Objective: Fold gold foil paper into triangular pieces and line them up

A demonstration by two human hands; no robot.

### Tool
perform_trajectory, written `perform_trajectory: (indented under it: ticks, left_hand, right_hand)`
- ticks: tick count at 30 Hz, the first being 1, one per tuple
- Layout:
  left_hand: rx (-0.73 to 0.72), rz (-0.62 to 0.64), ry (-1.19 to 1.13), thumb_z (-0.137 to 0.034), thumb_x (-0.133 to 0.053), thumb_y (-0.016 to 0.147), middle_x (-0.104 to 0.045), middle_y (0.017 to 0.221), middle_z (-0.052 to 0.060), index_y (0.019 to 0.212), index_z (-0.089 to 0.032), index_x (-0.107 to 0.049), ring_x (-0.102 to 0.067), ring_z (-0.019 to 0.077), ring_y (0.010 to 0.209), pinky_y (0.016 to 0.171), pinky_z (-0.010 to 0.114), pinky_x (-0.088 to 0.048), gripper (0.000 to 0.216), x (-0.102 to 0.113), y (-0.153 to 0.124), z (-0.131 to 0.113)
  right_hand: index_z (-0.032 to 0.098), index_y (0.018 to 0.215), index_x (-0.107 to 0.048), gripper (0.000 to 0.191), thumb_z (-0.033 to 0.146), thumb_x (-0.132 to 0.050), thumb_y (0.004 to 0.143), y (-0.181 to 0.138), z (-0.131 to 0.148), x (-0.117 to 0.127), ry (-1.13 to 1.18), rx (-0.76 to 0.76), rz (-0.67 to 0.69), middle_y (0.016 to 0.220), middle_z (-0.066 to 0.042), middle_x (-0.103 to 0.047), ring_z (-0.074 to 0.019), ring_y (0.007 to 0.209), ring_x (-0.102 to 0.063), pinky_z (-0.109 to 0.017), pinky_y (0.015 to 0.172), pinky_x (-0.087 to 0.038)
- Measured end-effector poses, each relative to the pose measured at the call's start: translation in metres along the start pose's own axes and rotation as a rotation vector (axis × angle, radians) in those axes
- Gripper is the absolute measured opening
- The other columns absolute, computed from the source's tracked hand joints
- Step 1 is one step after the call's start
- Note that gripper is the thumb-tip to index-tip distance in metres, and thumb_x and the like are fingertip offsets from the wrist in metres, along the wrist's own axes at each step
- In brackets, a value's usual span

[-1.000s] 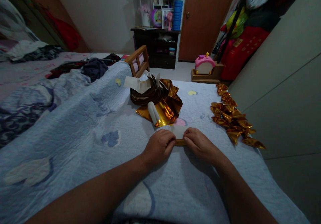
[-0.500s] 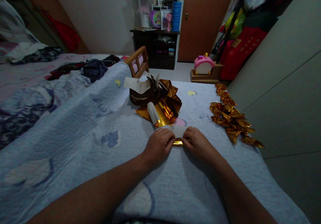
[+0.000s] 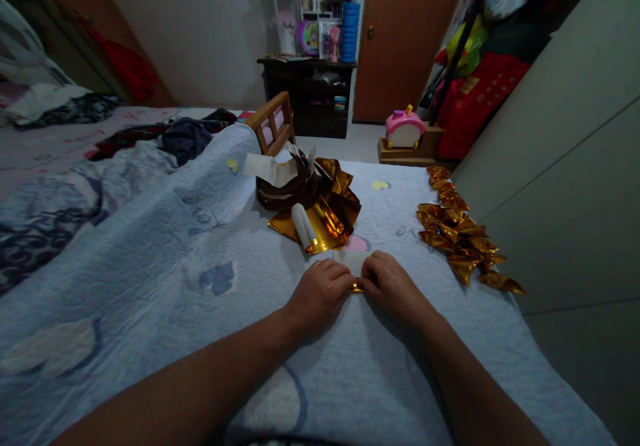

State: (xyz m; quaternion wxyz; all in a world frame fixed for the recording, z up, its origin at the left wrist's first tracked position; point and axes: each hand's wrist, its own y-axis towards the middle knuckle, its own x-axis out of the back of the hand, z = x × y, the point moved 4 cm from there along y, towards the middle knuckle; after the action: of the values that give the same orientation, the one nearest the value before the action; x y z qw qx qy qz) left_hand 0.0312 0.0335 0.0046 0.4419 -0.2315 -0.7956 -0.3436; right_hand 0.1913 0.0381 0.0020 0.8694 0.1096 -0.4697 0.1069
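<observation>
Gold paper (image 3: pixel 356 288), one small folded piece, lay on the blue quilt (image 3: pixel 200 253) of the bed, pinched between my two hands so that only a thin gold sliver showed in the gap between them; its pale reverse side showed as a flap just beyond my knuckles.

My left hand (image 3: pixel 323 293) rested knuckles-up on the quilt, its fingers curled shut on the left end of the gold paper. My right hand (image 3: pixel 390 285) lay likewise, fingers closed down on the right end, the tips of both hands nearly touching.

Stack of gold sheets (image 3: pixel 320 216), loose and partly curled, sat on the quilt just beyond my hands, with a white rolled piece (image 3: pixel 301 223) lying on its near edge and a pale sheet (image 3: pixel 267 168) draped over its far side.

Folded gold pieces (image 3: pixel 457 233), many, lay in a row along the right edge of the bed, well apart from my hands, next to the grey wardrobe (image 3: pixel 565 166).

A wooden chair back (image 3: pixel 273 123) stood past the far edge of the quilt. A heap of dark clothes (image 3: pixel 185 136) lay on the bed to the left. A dark shelf unit (image 3: pixel 310 93), a brown door (image 3: pixel 405 33) and a pink toy (image 3: pixel 403 129) on the floor stood at the far end of the room.
</observation>
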Motion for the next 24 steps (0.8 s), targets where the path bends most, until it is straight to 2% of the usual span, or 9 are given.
perform_trajectory:
  ticks: [7, 12, 19, 24]
  left_hand:
    - [-0.022, 0.021, 0.035, -0.017, -0.058, 0.098, -0.071, 0.097, 0.008, 0.103, -0.016, -0.072, -0.062, 0.0227, 0.091, 0.082, 0.037, -0.053, 0.015, -0.004, 0.001, -0.001]
    - [-0.022, 0.024, 0.060, -0.018, -0.057, 0.099, -0.070, 0.097, 0.008, 0.099, -0.016, -0.072, -0.062, 0.0227, 0.091, 0.081, 0.037, -0.053, 0.015, -0.005, 0.001, -0.001]
    - [-0.008, 0.018, 0.060, -0.019, -0.058, 0.099, -0.071, 0.097, 0.008, 0.100, -0.016, -0.072, -0.062, 0.0230, 0.091, 0.082, 0.037, -0.053, 0.014, -0.005, 0.000, -0.001]
    - [-0.006, 0.027, 0.046, -0.016, -0.058, 0.098, -0.071, 0.100, 0.009, 0.101, -0.015, -0.072, -0.062, 0.0236, 0.092, 0.083, 0.038, -0.054, 0.014, -0.004, 0.001, -0.002]
  right_hand:
    - [0.019, 0.082, -0.056, 0.012, 0.008, -0.060, 0.081, -0.001, -0.003, 0.008, 0.034, -0.048, -0.043, 0.087, -0.004, -0.058, -0.0176, 0.079, -0.053, -0.028, 0.070, -0.039]
    - [0.019, 0.083, -0.060, 0.006, 0.016, -0.056, 0.087, -0.001, -0.015, 0.014, 0.004, -0.118, -0.061, 0.085, -0.005, -0.063, -0.0182, 0.076, -0.056, -0.029, 0.069, -0.039]
    - [0.017, 0.080, -0.066, 0.028, 0.024, -0.044, 0.096, 0.002, -0.018, 0.019, 0.006, -0.214, 0.059, 0.079, -0.008, -0.069, -0.0182, 0.072, -0.060, -0.029, 0.067, -0.037]
    - [0.018, 0.075, -0.062, 0.022, 0.031, -0.053, 0.090, 0.000, -0.014, 0.024, 0.052, -0.220, 0.121, 0.071, -0.004, -0.066, -0.0171, 0.065, -0.057, -0.028, 0.060, -0.033]
